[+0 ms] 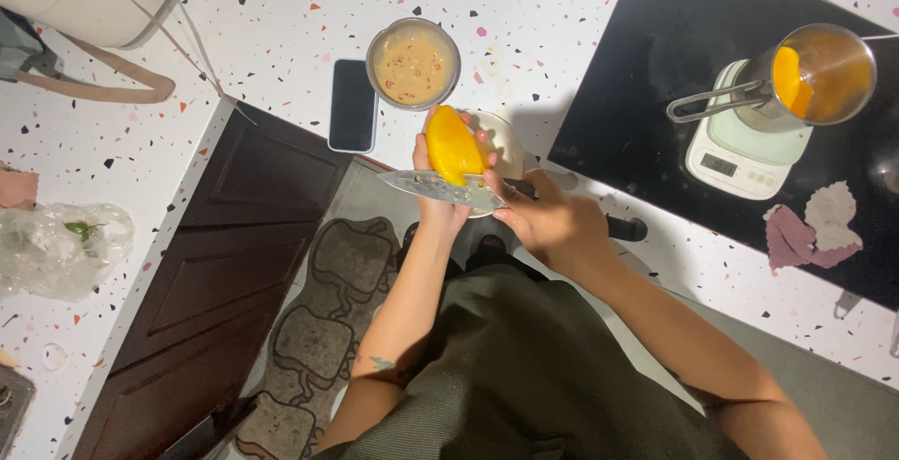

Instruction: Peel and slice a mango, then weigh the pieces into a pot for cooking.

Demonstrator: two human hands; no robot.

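My left hand (433, 200) holds a peeled yellow mango (453, 144) upright over the counter's edge, above a small white plate (503, 134). My right hand (551, 219) grips the black handle of a large knife (440, 188). The blade lies flat against the mango's lower end, pointing left.
A metal bowl of beige mixture (413, 63) and a black phone (353, 104) lie just beyond the hands. On the black cooktop (655, 57) a white kitchen scale (744, 141) carries a steel pot with mango pieces (817, 74). A crumpled pink cloth (813, 230) lies right; a clear plastic bag (61, 246) left.
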